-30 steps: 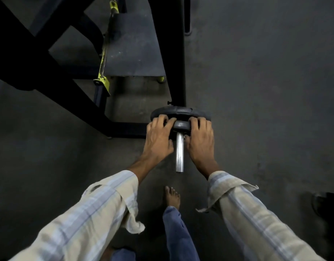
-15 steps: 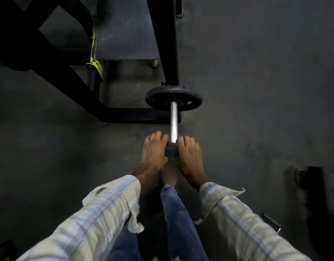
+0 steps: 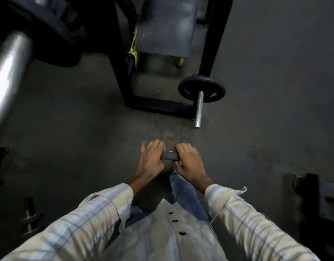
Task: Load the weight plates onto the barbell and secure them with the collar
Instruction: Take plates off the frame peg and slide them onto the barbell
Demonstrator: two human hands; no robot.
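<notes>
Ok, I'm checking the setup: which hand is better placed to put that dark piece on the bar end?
Right, probably. Both hold the piece, but the right hand is nearer the bar end, which lies ahead to the right; the left hand would have to reach across.

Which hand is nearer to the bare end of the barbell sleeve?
Right. The right hand lies below the sleeve end, slightly to its left; the left hand is farther left. Both grip the small dark plate.
</notes>
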